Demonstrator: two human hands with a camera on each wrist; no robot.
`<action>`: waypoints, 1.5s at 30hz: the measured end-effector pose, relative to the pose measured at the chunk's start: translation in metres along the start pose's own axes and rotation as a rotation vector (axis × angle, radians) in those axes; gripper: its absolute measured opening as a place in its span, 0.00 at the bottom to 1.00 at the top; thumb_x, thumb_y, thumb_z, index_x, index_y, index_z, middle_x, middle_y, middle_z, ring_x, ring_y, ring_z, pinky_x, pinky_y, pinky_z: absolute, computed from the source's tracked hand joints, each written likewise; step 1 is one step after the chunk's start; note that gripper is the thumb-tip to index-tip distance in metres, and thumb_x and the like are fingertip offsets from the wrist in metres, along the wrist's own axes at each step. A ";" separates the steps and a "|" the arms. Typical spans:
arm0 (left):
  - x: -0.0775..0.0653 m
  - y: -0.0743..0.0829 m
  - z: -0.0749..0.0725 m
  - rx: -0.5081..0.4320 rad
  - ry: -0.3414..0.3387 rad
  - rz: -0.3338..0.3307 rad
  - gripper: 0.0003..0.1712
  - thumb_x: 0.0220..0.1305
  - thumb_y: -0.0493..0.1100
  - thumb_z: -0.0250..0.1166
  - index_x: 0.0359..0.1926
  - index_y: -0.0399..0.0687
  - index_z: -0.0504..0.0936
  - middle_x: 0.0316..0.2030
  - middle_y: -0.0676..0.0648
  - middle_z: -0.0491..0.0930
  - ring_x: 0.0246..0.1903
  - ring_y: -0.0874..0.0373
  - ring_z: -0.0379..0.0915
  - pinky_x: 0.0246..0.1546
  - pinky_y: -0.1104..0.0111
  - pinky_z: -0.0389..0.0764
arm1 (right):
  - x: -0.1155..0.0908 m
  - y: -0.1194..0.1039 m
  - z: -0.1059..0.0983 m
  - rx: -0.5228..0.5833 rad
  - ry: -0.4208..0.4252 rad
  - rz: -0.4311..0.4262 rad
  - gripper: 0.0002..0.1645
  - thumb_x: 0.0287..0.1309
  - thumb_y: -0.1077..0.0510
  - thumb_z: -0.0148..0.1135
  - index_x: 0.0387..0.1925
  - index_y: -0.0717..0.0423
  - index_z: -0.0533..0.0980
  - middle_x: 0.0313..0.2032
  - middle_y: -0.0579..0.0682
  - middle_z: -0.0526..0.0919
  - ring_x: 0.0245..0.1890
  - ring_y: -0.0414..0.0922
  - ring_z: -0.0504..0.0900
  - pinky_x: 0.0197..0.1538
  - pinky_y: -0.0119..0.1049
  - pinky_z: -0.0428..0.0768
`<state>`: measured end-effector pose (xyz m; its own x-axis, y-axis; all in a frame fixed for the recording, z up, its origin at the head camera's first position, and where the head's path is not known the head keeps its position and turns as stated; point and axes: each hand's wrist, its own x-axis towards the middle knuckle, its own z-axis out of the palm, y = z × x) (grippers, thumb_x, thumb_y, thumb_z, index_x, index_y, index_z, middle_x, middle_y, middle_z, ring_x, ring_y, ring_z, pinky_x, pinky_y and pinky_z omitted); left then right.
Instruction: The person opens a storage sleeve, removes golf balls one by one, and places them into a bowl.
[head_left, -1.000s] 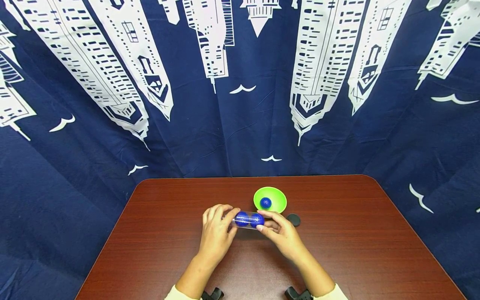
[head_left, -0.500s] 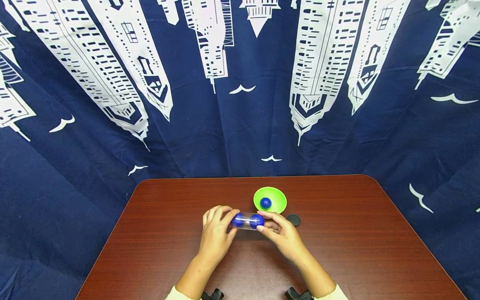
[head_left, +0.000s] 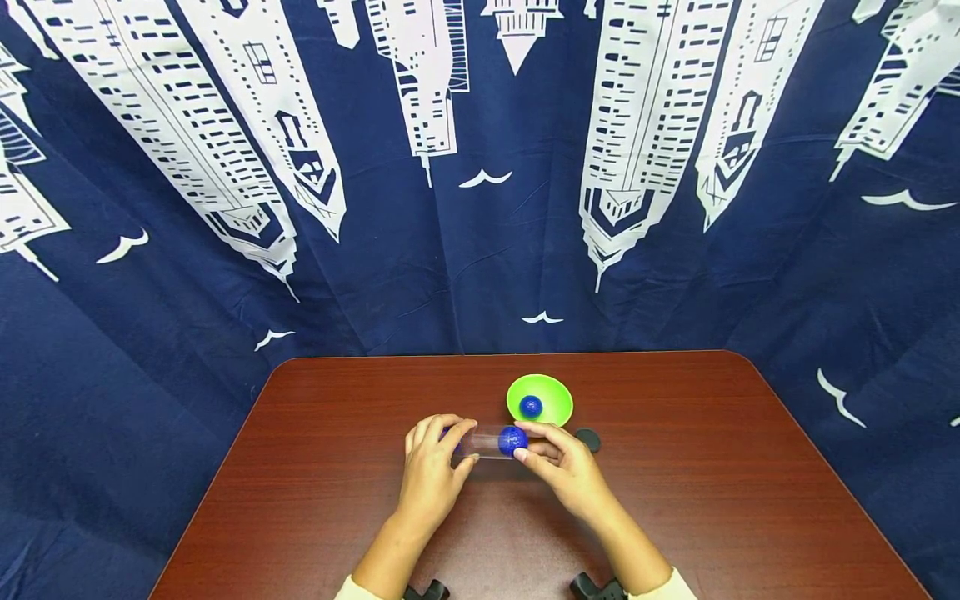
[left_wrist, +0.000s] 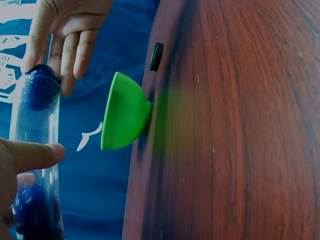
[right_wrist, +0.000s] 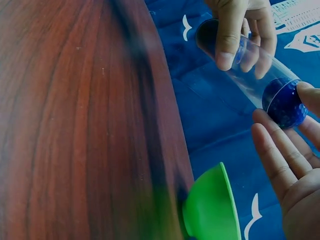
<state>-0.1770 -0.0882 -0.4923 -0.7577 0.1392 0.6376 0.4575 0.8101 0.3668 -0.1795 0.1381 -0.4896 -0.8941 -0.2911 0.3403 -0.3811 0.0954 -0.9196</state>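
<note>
My left hand (head_left: 433,471) grips a clear plastic tube (head_left: 483,443) that lies roughly level above the table. A blue textured ball (head_left: 512,441) sits partly inside the tube's right mouth. Between thumb and fingers, my right hand (head_left: 567,471) pinches that ball. Deeper in the tube, by its black end, a second blue ball (left_wrist: 35,207) is partly covered by the left fingers. Just beyond the hands stands a light green bowl (head_left: 557,398) with another blue ball (head_left: 531,407) in it.
A round black cap (head_left: 588,440) lies on the brown table (head_left: 360,400), right of the bowl and partly behind the right hand. A dark blue cloth (head_left: 510,258) with white building prints hangs behind the table's far edge.
Inside the tube, one ball has moved left, away from the other, to the end under the left hand. The right-hand ball stays at the mouth; both hands hardly moved.
</note>
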 end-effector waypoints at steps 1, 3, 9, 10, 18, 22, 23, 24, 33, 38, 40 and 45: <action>0.000 0.000 0.000 -0.005 -0.001 -0.009 0.31 0.42 0.41 0.84 0.51 0.57 0.86 0.49 0.54 0.80 0.55 0.53 0.73 0.61 0.52 0.69 | 0.000 -0.001 -0.001 -0.006 0.004 -0.001 0.24 0.66 0.61 0.65 0.62 0.54 0.76 0.54 0.61 0.80 0.46 0.38 0.86 0.48 0.29 0.85; 0.001 -0.001 0.001 -0.017 0.002 -0.029 0.31 0.41 0.41 0.84 0.51 0.57 0.86 0.49 0.53 0.80 0.55 0.52 0.73 0.60 0.51 0.70 | 0.001 -0.004 -0.003 -0.016 0.013 -0.002 0.24 0.65 0.62 0.65 0.62 0.54 0.76 0.55 0.61 0.80 0.46 0.37 0.86 0.49 0.29 0.85; 0.001 -0.005 -0.001 -0.046 0.009 -0.078 0.32 0.41 0.41 0.84 0.52 0.55 0.85 0.50 0.52 0.80 0.55 0.51 0.73 0.57 0.51 0.72 | 0.007 -0.008 -0.013 -0.049 0.072 -0.017 0.24 0.62 0.64 0.68 0.60 0.61 0.77 0.53 0.62 0.80 0.44 0.38 0.87 0.48 0.27 0.85; 0.001 -0.006 -0.001 -0.049 0.008 -0.085 0.32 0.41 0.41 0.84 0.52 0.55 0.85 0.50 0.52 0.80 0.55 0.51 0.73 0.56 0.51 0.72 | 0.009 -0.008 -0.015 -0.052 0.081 -0.019 0.24 0.62 0.64 0.68 0.60 0.62 0.77 0.53 0.63 0.80 0.44 0.39 0.87 0.48 0.26 0.84; 0.001 -0.010 0.001 -0.112 0.023 -0.149 0.32 0.43 0.40 0.83 0.53 0.55 0.85 0.49 0.52 0.80 0.53 0.51 0.73 0.51 0.55 0.72 | 0.023 -0.002 -0.029 -0.176 0.123 -0.009 0.23 0.61 0.63 0.70 0.58 0.58 0.79 0.49 0.58 0.81 0.44 0.47 0.86 0.48 0.29 0.85; 0.002 -0.011 0.002 -0.134 0.042 -0.164 0.32 0.42 0.40 0.84 0.52 0.53 0.85 0.48 0.51 0.81 0.52 0.50 0.74 0.50 0.55 0.72 | 0.029 0.003 -0.035 -0.283 0.138 -0.022 0.24 0.59 0.63 0.71 0.57 0.60 0.79 0.47 0.56 0.82 0.44 0.51 0.87 0.48 0.35 0.87; 0.002 -0.011 0.003 -0.135 0.046 -0.167 0.32 0.42 0.40 0.84 0.52 0.54 0.85 0.48 0.51 0.81 0.52 0.50 0.74 0.50 0.55 0.72 | 0.030 0.005 -0.036 -0.307 0.140 -0.025 0.23 0.59 0.63 0.71 0.57 0.60 0.80 0.46 0.56 0.82 0.43 0.52 0.88 0.48 0.36 0.87; 0.002 -0.011 0.003 -0.138 0.049 -0.171 0.32 0.42 0.40 0.84 0.52 0.53 0.85 0.48 0.51 0.81 0.53 0.50 0.74 0.51 0.54 0.73 | 0.031 0.006 -0.038 -0.326 0.141 -0.027 0.24 0.58 0.63 0.72 0.57 0.60 0.80 0.46 0.55 0.82 0.43 0.52 0.88 0.48 0.36 0.87; 0.001 -0.013 0.007 -0.194 0.054 -0.219 0.31 0.44 0.41 0.83 0.53 0.52 0.85 0.49 0.50 0.81 0.53 0.51 0.75 0.53 0.54 0.76 | 0.044 0.017 -0.046 -0.498 0.134 -0.009 0.23 0.57 0.62 0.73 0.55 0.59 0.80 0.47 0.55 0.82 0.41 0.52 0.88 0.45 0.42 0.87; 0.000 -0.015 0.008 -0.220 0.073 -0.236 0.30 0.45 0.41 0.82 0.53 0.53 0.84 0.49 0.50 0.80 0.52 0.52 0.74 0.51 0.56 0.79 | 0.049 0.020 -0.048 -0.645 0.141 -0.017 0.23 0.55 0.61 0.75 0.54 0.59 0.81 0.47 0.55 0.83 0.39 0.52 0.88 0.43 0.45 0.87; 0.000 -0.015 0.008 -0.229 0.072 -0.242 0.30 0.46 0.41 0.82 0.54 0.53 0.84 0.49 0.50 0.80 0.52 0.53 0.74 0.51 0.56 0.79 | 0.051 0.020 -0.047 -0.710 0.150 -0.018 0.23 0.54 0.60 0.75 0.53 0.59 0.82 0.47 0.55 0.83 0.38 0.51 0.87 0.41 0.43 0.85; 0.001 -0.016 0.007 -0.238 0.066 -0.243 0.30 0.47 0.41 0.82 0.54 0.53 0.84 0.50 0.50 0.80 0.52 0.53 0.74 0.51 0.56 0.79 | 0.054 0.020 -0.047 -0.843 0.149 0.010 0.23 0.54 0.58 0.75 0.53 0.57 0.82 0.47 0.54 0.83 0.39 0.49 0.86 0.40 0.44 0.82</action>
<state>-0.1886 -0.0968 -0.5027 -0.8294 -0.0850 0.5521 0.3694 0.6581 0.6561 -0.2461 0.1692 -0.4805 -0.8975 -0.1635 0.4095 -0.3674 0.7908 -0.4895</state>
